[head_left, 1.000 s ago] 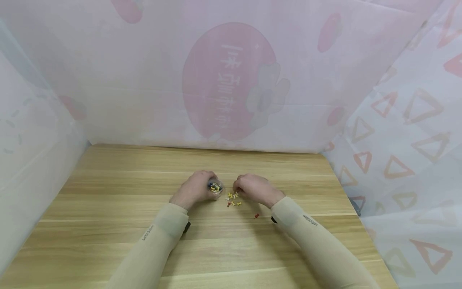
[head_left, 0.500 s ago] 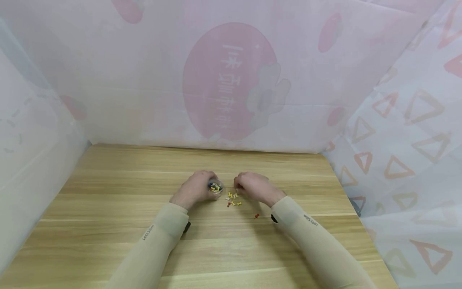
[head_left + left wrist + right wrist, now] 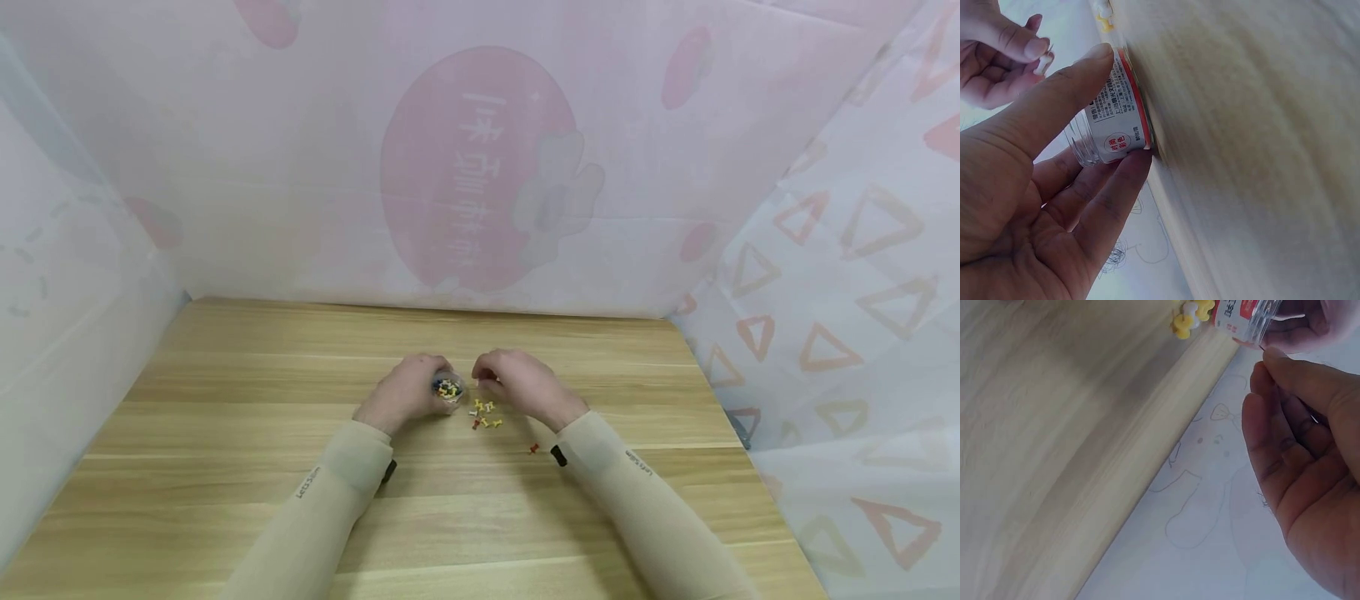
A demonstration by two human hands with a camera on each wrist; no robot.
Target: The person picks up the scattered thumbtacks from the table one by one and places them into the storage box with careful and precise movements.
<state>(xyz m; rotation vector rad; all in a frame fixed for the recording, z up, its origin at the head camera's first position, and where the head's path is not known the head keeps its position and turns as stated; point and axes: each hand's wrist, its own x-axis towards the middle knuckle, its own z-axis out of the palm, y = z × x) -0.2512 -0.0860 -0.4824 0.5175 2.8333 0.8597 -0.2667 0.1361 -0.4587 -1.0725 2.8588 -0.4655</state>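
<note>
My left hand (image 3: 405, 388) grips a small clear jar (image 3: 1113, 115) with a white and red label, thumb on one side and fingers on the other. The jar stands on the table, its mouth uncovered, and several coloured push pins (image 3: 447, 389) lie inside. Just right of it, my right hand (image 3: 528, 387) pinches a white push pin (image 3: 1044, 64) between thumb and forefinger, raised near the jar's mouth. A loose group of yellow, white and red push pins (image 3: 484, 422) lies on the table between the hands.
A single red push pin (image 3: 534, 448) lies apart, near the right wrist. The wood-grain table (image 3: 247, 500) runs back to a patterned pink and white sheet (image 3: 300, 208), with similar sheets along both sides.
My right hand has risen from beside the loose push pins and moved left toward the jar, carrying the white push pin. My left hand and the jar have stayed in place.
</note>
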